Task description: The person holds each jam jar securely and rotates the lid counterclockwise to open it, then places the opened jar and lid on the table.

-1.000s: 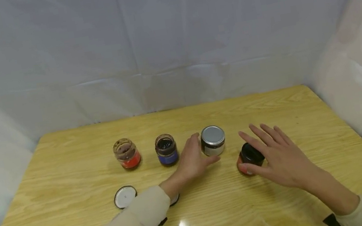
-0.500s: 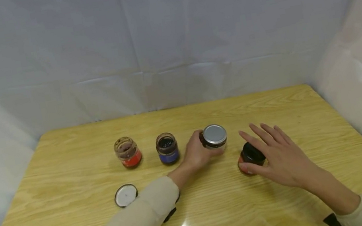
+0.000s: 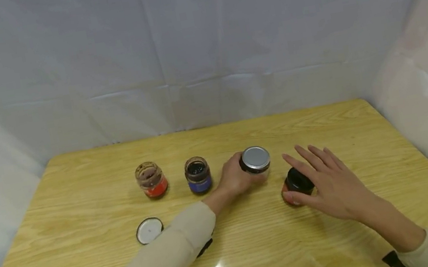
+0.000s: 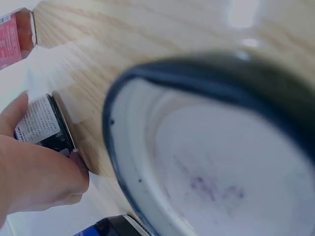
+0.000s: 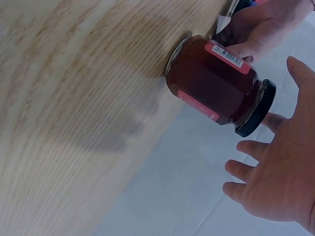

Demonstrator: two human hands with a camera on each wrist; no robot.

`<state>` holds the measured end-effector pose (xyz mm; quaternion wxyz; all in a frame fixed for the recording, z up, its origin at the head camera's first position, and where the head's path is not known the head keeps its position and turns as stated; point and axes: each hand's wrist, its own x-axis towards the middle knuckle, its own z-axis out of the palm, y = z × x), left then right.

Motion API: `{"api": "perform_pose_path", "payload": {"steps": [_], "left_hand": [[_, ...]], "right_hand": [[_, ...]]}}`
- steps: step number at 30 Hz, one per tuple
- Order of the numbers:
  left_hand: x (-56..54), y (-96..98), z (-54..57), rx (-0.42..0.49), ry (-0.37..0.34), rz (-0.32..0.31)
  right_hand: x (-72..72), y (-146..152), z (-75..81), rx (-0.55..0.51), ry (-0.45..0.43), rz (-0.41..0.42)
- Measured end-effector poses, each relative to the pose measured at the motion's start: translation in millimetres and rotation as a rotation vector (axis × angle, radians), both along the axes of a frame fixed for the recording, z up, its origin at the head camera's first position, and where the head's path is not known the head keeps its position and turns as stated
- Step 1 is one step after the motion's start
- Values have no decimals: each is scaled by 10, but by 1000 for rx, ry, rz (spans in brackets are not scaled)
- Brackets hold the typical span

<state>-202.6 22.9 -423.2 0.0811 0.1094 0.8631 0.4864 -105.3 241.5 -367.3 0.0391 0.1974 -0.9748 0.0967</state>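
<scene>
1. since a second earlier, the left hand had moved rightward and gripped the silver-lidded jar.
2. that jar was between the blue-labelled jar and the black-lidded jar.
3. the right hand, fingers spread, was just beside the black-lidded jar.

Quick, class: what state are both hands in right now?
Left hand: holding the silver-lidded glass jar.
Right hand: open, near the black-lidded red glass jar.

Saw lidless clear glass jar with red label upright, near lidless dark glass jar with blue label. Nearer camera, found round black-rimmed white lid lying on yellow wood-grain table. Noted wrinkled pale sheeting beyond.
</scene>
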Motion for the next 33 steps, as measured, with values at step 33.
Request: {"api": "perform_pose_path", "payload": {"steps": [33], "left_hand": [[195, -160, 504, 264, -41, -32]], "right_hand": [[31, -34, 173, -36, 63, 28]]}}
